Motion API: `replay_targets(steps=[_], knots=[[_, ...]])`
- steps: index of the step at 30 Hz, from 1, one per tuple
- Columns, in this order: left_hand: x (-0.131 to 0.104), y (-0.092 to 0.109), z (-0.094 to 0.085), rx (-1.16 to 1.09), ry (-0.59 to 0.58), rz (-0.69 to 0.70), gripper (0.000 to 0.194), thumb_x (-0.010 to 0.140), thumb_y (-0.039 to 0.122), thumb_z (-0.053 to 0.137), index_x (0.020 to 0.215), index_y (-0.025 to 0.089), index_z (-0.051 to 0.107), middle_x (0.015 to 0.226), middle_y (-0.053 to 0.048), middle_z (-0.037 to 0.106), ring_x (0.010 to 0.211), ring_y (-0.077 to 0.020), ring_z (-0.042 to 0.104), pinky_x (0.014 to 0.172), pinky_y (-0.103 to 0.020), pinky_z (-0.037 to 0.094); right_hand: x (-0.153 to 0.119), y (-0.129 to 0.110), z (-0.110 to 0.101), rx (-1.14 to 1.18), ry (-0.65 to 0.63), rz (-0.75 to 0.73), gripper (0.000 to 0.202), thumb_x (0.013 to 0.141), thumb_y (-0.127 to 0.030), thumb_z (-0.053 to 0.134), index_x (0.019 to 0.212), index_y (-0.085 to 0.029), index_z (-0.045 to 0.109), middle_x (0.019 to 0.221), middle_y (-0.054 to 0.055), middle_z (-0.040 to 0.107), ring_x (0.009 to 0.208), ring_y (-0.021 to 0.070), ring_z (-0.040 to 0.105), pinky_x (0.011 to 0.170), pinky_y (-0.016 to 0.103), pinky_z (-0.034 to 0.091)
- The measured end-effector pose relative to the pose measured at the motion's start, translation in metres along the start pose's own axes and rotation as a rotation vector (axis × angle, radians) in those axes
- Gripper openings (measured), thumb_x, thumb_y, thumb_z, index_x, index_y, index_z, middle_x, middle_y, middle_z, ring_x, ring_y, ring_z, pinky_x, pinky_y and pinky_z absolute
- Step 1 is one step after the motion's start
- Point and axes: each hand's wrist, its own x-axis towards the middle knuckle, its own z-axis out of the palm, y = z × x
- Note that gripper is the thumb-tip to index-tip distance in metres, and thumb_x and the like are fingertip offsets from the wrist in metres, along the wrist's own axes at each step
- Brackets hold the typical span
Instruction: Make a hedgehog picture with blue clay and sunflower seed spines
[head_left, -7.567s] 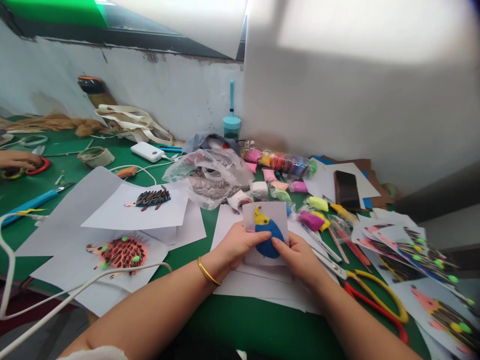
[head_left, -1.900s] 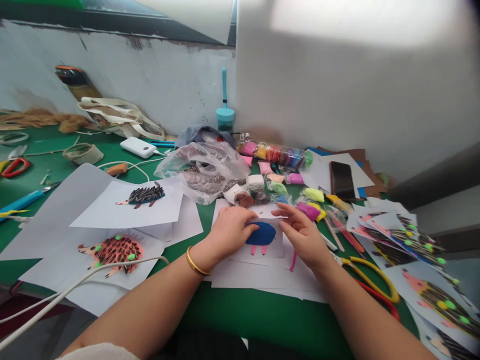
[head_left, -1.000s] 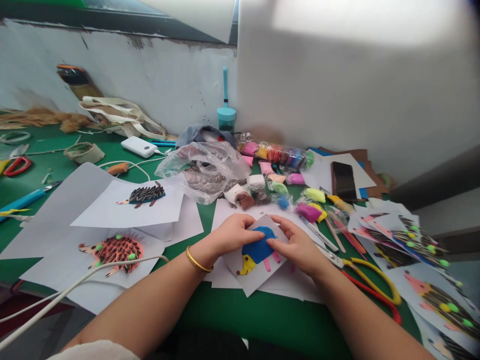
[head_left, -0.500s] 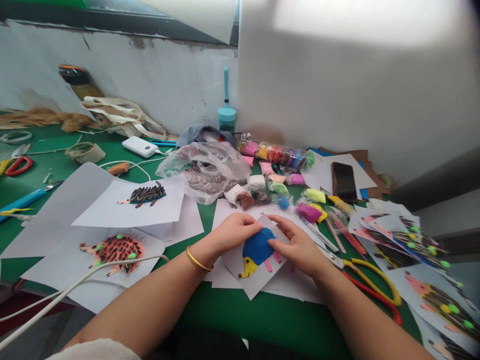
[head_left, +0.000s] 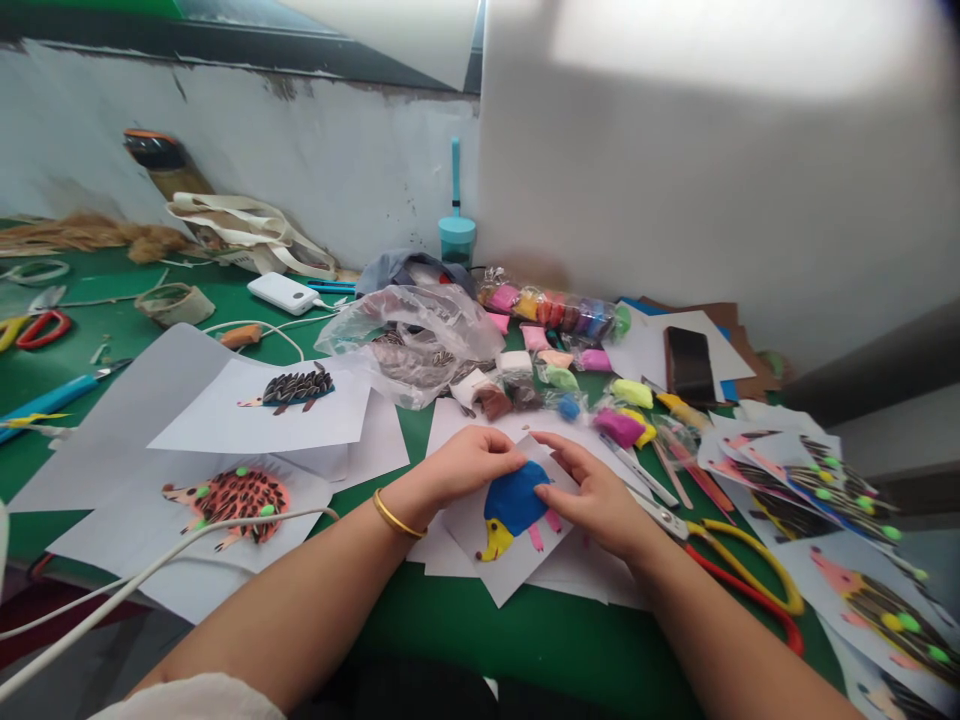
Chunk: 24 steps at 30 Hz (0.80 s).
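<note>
A white paper card (head_left: 504, 578) carries a clay hedgehog (head_left: 516, 500) with a blue body, a yellow face and pink legs. My left hand (head_left: 474, 465) pinches the card's upper left edge, thumb resting at the top of the blue clay. On the other side, my right hand (head_left: 592, 495) grips the card, its thumb on the blue clay's right edge and its fingers behind the top corner. The card is tilted above white sheets (head_left: 442, 555) on the green table. Beyond my hands lie soft clay packets, among them a magenta one (head_left: 619, 427) and a small blue one (head_left: 568, 406).
Large scissors (head_left: 720, 560) lie by my right forearm, near finished hedgehog pictures (head_left: 870, 590). To the left are two more hedgehog pictures, one with a seed-covered back (head_left: 296, 385). A white cable (head_left: 172, 555) crosses the left side. A plastic bag of seeds (head_left: 412, 350) sits behind.
Both hands keep their hold on the card, which has barely shifted. The whole view has moved very slightly.
</note>
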Motion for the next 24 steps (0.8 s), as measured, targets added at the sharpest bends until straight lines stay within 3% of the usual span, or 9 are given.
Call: replay_targets(steps=[5,10,14,19,21,24], knots=[[-0.0001,0.0001,-0.0001,-0.012,-0.011,-0.018,0.038,0.078,0.053,0.065,0.074,0.015,0.067,0.066,0.0,0.057,0.06,-0.0115,0.048,0.056,-0.024,0.036,-0.0008,-0.0007,0.0008,0.005,-0.02,0.03,0.059,0.079,-0.028,0.068,0.136,-0.028,0.053,0.147,0.004,0.051,0.132,0.028,0.05,0.114,0.047,0.038],[-0.0012,0.0018,0.0028,0.053,-0.011,0.008,0.041,0.073,0.051,0.07,0.061,0.016,0.054,0.058,0.005,0.044,0.054,-0.0092,0.04,0.049,-0.023,0.03,-0.0016,-0.0029,0.0037,0.001,-0.042,0.045,0.06,0.078,-0.027,0.068,0.135,-0.028,0.053,0.146,0.004,0.052,0.128,0.0283,0.053,0.106,0.043,0.047],[-0.0029,0.0047,0.0053,0.081,0.014,0.009,0.039,0.075,0.051,0.066,0.062,0.016,0.052,0.059,0.003,0.045,0.055,-0.0103,0.043,0.05,-0.024,0.033,-0.0016,-0.0047,0.0054,0.04,-0.047,0.069,0.061,0.079,-0.03,0.068,0.138,-0.027,0.05,0.142,0.006,0.056,0.12,0.0275,0.059,0.099,0.042,0.052],[-0.0034,0.0047,0.0081,0.212,0.053,0.004,0.043,0.072,0.049,0.068,0.059,0.019,0.04,0.057,0.006,0.036,0.053,-0.0088,0.036,0.046,-0.023,0.028,-0.0024,-0.0062,0.0052,0.02,-0.048,0.062,0.062,0.079,-0.031,0.069,0.138,-0.027,0.051,0.143,0.006,0.054,0.12,0.0274,0.059,0.1,0.043,0.051],[-0.0033,0.0041,0.0079,0.193,0.076,-0.004,0.043,0.072,0.051,0.068,0.06,0.019,0.042,0.057,0.006,0.038,0.053,-0.0092,0.037,0.047,-0.023,0.029,-0.0027,-0.0059,0.0036,0.033,-0.061,0.086,0.064,0.08,-0.033,0.068,0.141,-0.026,0.048,0.142,0.008,0.055,0.115,0.027,0.061,0.098,0.044,0.052],[-0.0037,0.0048,0.0063,0.126,0.085,0.012,0.04,0.069,0.052,0.07,0.064,0.017,0.052,0.058,0.004,0.044,0.055,-0.011,0.044,0.049,-0.023,0.034,-0.0022,-0.0046,0.0013,0.022,-0.026,0.047,0.06,0.081,-0.033,0.067,0.138,-0.026,0.05,0.145,0.008,0.052,0.125,0.0276,0.055,0.109,0.047,0.043]])
